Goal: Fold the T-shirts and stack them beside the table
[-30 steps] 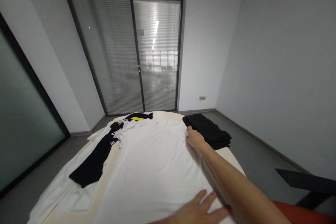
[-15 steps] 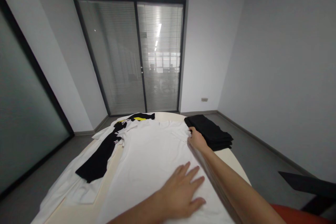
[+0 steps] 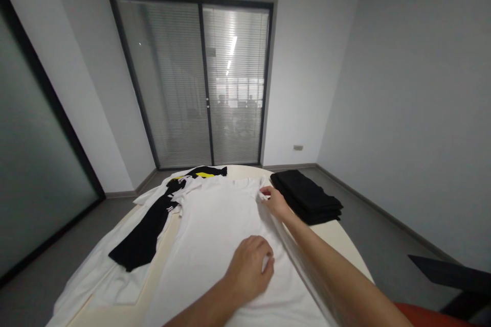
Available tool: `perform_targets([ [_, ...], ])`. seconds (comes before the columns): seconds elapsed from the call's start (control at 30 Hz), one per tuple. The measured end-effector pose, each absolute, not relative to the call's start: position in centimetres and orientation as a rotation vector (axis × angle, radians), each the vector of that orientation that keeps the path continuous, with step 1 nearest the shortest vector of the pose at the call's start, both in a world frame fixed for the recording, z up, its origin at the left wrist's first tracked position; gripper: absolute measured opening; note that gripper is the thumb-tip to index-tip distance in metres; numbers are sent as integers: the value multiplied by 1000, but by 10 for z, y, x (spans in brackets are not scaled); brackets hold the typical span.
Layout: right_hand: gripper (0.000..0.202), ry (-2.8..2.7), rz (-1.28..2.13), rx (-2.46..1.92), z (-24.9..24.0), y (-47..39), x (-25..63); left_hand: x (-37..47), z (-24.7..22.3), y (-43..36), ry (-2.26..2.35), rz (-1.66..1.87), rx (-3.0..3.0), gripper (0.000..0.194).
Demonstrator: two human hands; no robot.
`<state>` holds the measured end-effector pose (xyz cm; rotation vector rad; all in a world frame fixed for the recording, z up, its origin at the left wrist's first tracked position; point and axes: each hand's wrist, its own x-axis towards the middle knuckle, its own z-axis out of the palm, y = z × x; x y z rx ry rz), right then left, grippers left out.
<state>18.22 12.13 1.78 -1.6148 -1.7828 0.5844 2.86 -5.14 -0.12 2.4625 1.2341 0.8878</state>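
A white T-shirt (image 3: pixel 215 225) lies spread flat on the table, its neckline toward the far end. At its far right shoulder, my right hand (image 3: pixel 275 203) pinches the sleeve edge between thumb and fingers, and the fabric there is drawn inward. My left hand (image 3: pixel 249 268) rests lower on the shirt, its fingers curled toward the thumb with white cloth showing between them. Part of the shirt's right side is hidden behind my right forearm.
Folded black garments (image 3: pixel 305 195) are stacked right of the shirt. On the left lie a black garment (image 3: pixel 140 240) and other white clothing (image 3: pixel 90 271), with a yellow patch among dark cloth further back. The cream table (image 3: pixel 333 237) has a curved edge. A red-orange object (image 3: pixel 425 314) shows at lower right.
My right hand has moved left, carrying the shirt's sleeve edge inward. My left hand has gone from spread flat to curled closed on the cloth, shifting slightly left.
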Motion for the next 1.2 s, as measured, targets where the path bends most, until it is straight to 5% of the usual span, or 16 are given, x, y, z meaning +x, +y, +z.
perform_targets([
  [0.2,37,-1911,632,-1559,10,113,161,24,2,-50,1388,916,2407,13],
  [0.43,16,-2039,466,-1815,20,98,170,25,2,-49,1198,820,2581,40],
  [0.6,21,-1970,522,-1719,32,103,162,27,1,-51,1173,766,2713,53],
  [0.87,18,-1990,1055,-1423,9,108,149,25,-1,-46,1081,825,2798,37],
  [1.03,24,-2117,908,-1470,9,109,152,24,3,-46,1044,785,2767,15],
  [1.2,21,-2234,489,-1607,23,122,145,22,9,-49,970,734,2664,36],
])
